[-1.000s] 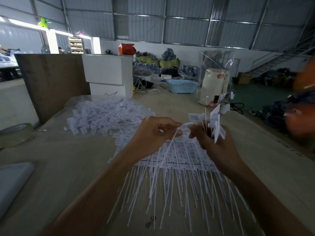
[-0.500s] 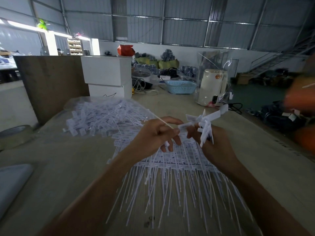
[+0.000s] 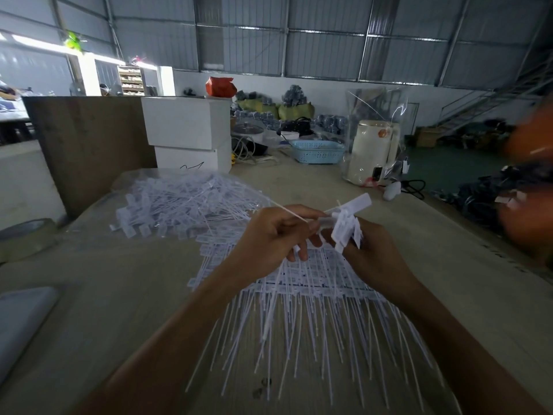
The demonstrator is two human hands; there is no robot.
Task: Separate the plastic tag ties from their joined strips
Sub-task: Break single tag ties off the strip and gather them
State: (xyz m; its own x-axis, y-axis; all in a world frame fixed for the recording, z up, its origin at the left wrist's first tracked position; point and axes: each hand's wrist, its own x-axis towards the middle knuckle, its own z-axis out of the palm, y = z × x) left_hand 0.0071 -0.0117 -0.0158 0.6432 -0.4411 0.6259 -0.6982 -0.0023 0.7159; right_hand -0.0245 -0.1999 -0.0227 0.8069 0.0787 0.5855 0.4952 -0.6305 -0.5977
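Both hands meet above a wooden table (image 3: 125,295). Left hand (image 3: 269,241) has its fingers curled, pinching one thin white tag tie (image 3: 288,211) that slants up to the left. Right hand (image 3: 374,256) grips a small bunch of loose tag ties (image 3: 348,226), their flat heads fanned out above its fingers. Beneath the hands lie the joined strips (image 3: 314,295), tails pointing toward the viewer. Farther back on the left sits a heap of separated ties (image 3: 185,202) on clear plastic.
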